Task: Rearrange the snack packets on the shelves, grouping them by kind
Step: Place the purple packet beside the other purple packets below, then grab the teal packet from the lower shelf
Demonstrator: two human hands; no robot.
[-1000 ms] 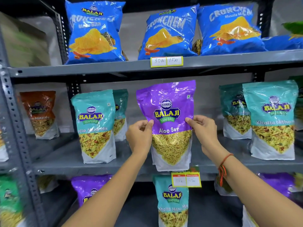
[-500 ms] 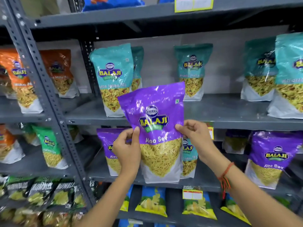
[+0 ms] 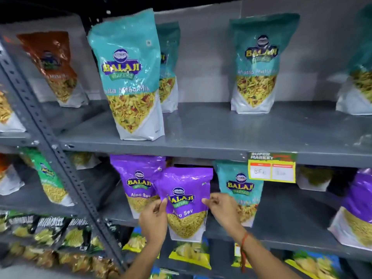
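Note:
I hold a purple Aloo Sev packet [image 3: 185, 200] upright at the front of the lower shelf [image 3: 281, 228]. My left hand [image 3: 154, 220] pinches its left edge and my right hand [image 3: 222, 210] pinches its right edge. Just behind and to its left stands another purple Aloo Sev packet [image 3: 136, 182], partly overlapped. A teal Khatta Mitha packet [image 3: 240, 188] stands right behind my right hand. On the upper shelf [image 3: 221, 135] stand teal Khatta Mitha packets, one at the front left [image 3: 125, 77] and one further right [image 3: 256, 65].
A grey slotted upright [image 3: 50, 141] divides the shelving at the left. Orange and green packets [image 3: 50, 184] sit in the left bay. A yellow price tag [image 3: 271, 170] hangs from the upper shelf edge. Another purple packet [image 3: 356, 210] stands at the right. Chip bags fill the bottom shelves.
The purple packet has come down from the middle shelf, where it stood among teal packets, to the shelf below, beside another purple packet. My view has dropped and moved closer.

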